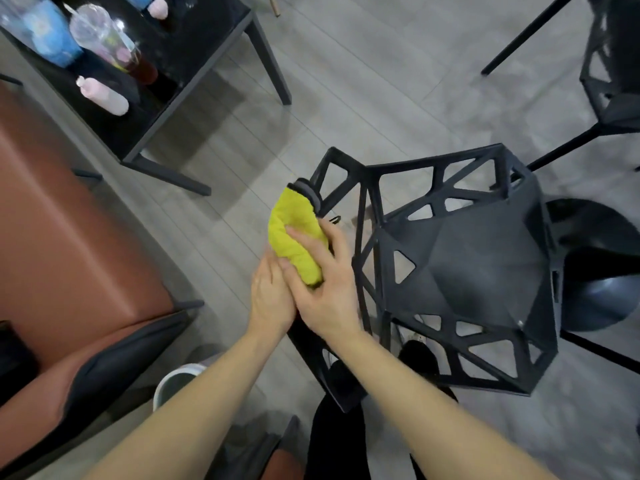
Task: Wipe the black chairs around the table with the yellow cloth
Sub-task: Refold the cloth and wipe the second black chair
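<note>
The yellow cloth [298,237], folded with a grey edge at its far end, is held against the backrest edge of the black chair [460,268]. It is grasped by the right hand [322,289], whose fingers are curled over the near half of the cloth, with the thumb laid across its yellow face. The left hand [270,299] is pressed against the right hand from the left side; its fingers are tucked beneath the cloth and the other hand, so how far it is closed and whether the cloth is actually gripped by it cannot be told. Both forearms are stretched forward from the lower edge of the view.

The chair's faceted seat and cut-out frame are seen from above on the grey floor [346,81]. A second black chair [609,81] is partly seen at the upper right. At the upper left, a dark surface [180,81] is set with a pink bottle [102,95] and a clear lidded cup [104,36].
</note>
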A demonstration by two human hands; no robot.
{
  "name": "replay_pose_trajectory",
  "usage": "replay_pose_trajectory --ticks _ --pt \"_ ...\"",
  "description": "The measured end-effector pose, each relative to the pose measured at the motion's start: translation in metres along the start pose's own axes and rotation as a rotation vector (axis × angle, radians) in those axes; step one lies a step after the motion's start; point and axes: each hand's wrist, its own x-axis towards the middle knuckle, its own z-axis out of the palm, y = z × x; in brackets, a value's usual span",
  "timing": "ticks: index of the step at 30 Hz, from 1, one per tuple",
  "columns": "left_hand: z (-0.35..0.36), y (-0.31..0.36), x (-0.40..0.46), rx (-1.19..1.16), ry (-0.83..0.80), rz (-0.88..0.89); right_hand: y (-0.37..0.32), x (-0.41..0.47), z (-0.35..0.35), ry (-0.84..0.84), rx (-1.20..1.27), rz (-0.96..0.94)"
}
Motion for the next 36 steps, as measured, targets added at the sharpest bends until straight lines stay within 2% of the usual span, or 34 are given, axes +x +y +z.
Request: replay_pose_trajectory --ticks 2,3,4,7,8,12,14,16,18,20,22,23,26,28,30,32,36 --pt "-0.001 0.005 -0.002 -0.018 0.013 -0.005 0.017 0.016 -0.009 -0.061 -0.020 -0.086" --pt "-0.001 0.008 -0.002 -0.026 0.017 -0.026 0.033 0.035 -0.013 -0.042 -0.047 -0.069" --pt "-0.001 0.010 -0.003 -0.009 0.022 -0.042 0.049 0.054 -0.018 0.015 -0.067 0.023" --pt "-0.001 0.013 -0.006 0.022 0.021 -0.062 0.084 0.095 -0.027 0.249 -0.013 0.451" --pt "-0.002 0.012 -0.006 0.018 0.017 -0.071 0.076 0.092 -0.023 0.276 0.015 0.511" --pt "-0.003 0.002 -0.002 0.006 0.070 -0.036 0.019 0.028 0.002 0.158 0.113 0.339" --pt "-0.003 0.002 -0.003 0.027 0.078 -0.032 0.018 0.007 -0.003 0.066 0.108 0.274" --pt "-0.003 0.002 -0.004 0.054 0.077 -0.052 0.037 0.030 -0.017 0.021 0.077 0.221" --pt "-0.005 -0.002 -0.001 0.048 0.062 -0.073 0.064 0.070 -0.026 0.076 0.054 0.279" --pt "-0.006 -0.006 0.002 0.049 0.052 -0.080 0.085 0.102 -0.032 0.183 0.092 0.442" --pt "-0.006 -0.009 0.003 0.055 0.055 -0.079 0.078 0.102 -0.021 0.256 0.144 0.548" --pt "-0.006 -0.009 0.003 0.058 0.062 -0.076 0.067 0.086 -0.010 0.252 0.152 0.540" --pt "-0.011 -0.012 0.005 0.054 0.096 -0.059 0.034 0.021 -0.006 0.026 0.130 0.335" --pt "-0.012 -0.012 0.006 0.065 0.093 -0.058 0.048 0.031 -0.028 -0.053 0.146 0.265" --pt "-0.008 -0.009 0.003 0.051 0.051 -0.060 0.068 0.070 -0.051 0.072 0.150 0.385" --pt "-0.004 -0.006 0.000 0.037 0.022 -0.056 0.063 0.111 -0.058 0.190 0.121 0.383" --pt "-0.003 -0.007 0.000 0.046 0.048 -0.047 0.063 0.120 -0.035 0.015 -0.010 0.100"
